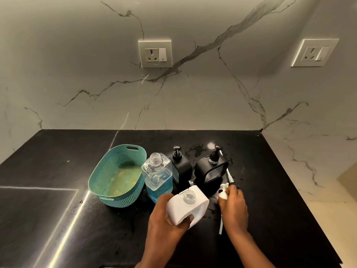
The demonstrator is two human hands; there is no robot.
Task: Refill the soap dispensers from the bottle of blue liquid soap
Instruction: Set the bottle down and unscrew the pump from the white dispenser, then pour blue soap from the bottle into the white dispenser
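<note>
My left hand [166, 215] grips a white square soap dispenser [186, 206], tilted, with its clear neck open and no pump on it. My right hand [232, 207] holds that dispenser's white pump head [224, 191]; its thin tube hangs down to the counter. The clear bottle of blue liquid soap [158, 176] stands uncapped just behind my left hand, roughly half full. Two black dispensers stand behind: one [180, 165] right of the bottle and another [211, 169] further right, both with black pumps on top.
A teal perforated basket [100, 178] sits left of the bottle on the black counter [58, 209]. Wet spots lie behind the black dispensers. A marble wall with two sockets [155, 54] [314, 53] rises behind, and a side wall bounds the counter at right.
</note>
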